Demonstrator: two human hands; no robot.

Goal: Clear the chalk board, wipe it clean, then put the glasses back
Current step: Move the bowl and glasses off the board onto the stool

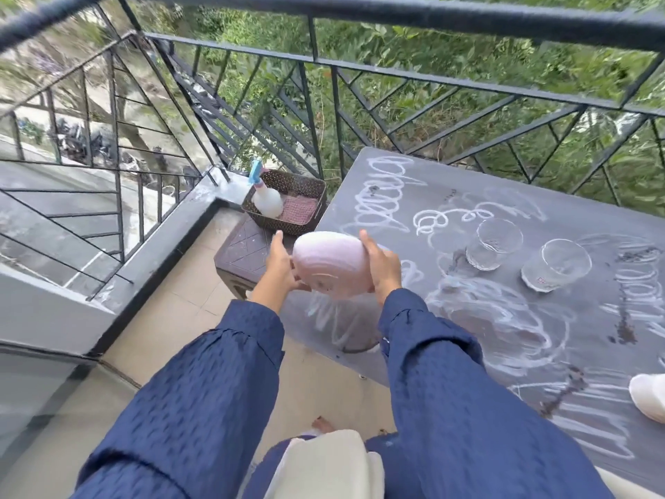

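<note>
A grey chalk board table [467, 217] covered in white scribbles fills the right half of the view. Two clear glasses [493, 243] [556, 264] stand on it toward the middle. Between both hands I hold a pink bowl [331, 262], tilted on its side, over the table's left edge. My left hand [280, 268] grips its left rim and my right hand [383, 266] grips its right side.
A dark wicker basket [306, 185] with a white spray bottle [267, 199] and a pink checked cloth [298, 209] sits on a low brown stool [244, 250] left of the table. A white object [647, 394] lies at the table's right edge. Black railings surround the balcony.
</note>
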